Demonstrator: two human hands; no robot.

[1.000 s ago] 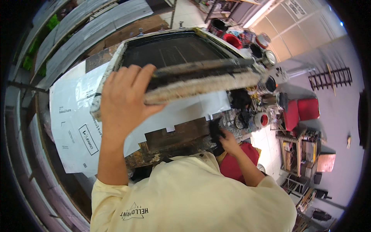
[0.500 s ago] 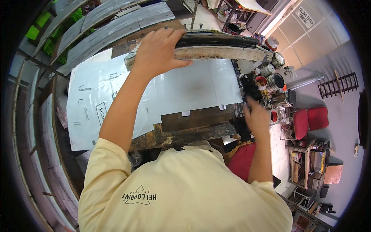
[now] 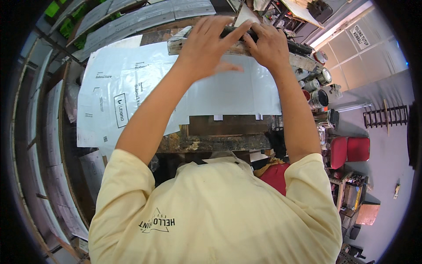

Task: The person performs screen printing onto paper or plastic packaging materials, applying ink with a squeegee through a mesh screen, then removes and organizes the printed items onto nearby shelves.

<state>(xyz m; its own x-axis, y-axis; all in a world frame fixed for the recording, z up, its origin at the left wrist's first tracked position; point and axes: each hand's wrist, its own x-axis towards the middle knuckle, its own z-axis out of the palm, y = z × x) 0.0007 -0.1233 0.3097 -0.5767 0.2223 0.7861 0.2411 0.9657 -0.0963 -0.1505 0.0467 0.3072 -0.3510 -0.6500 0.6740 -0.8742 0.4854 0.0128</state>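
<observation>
A long wooden frame (image 3: pixel 303 63) with a dark, stained upper edge stands raised across the far side of the worktable, seen nearly edge-on. My right hand (image 3: pixel 270 46) curls its fingers over the frame's top edge near the middle. Just left of it, my left hand (image 3: pixel 203 50) is slightly blurred, its fingers spread and its thumb stretched out to the right. That hand overlaps the frame in view; whether it touches is unclear. Below the frame lies a blank whitish plastic sheet (image 3: pixel 237 94). To its left, plastic sheets printed in black (image 3: pixel 143 77) overlap on the table.
The worktable's worn front edge (image 3: pixel 224 143) is close to my body. Several paint cans (image 3: pixel 318 99) crowd its right side. Racks holding flat printed sheets (image 3: pixel 55 145) stand on the left. A red chair (image 3: pixel 347 152) and a wall rack (image 3: pixel 386 119) are farther right.
My right hand has moved up from beside the cans onto the frame's top edge. My left hand has come off its grip, fingers spreading. The whole view has shifted a little.
</observation>
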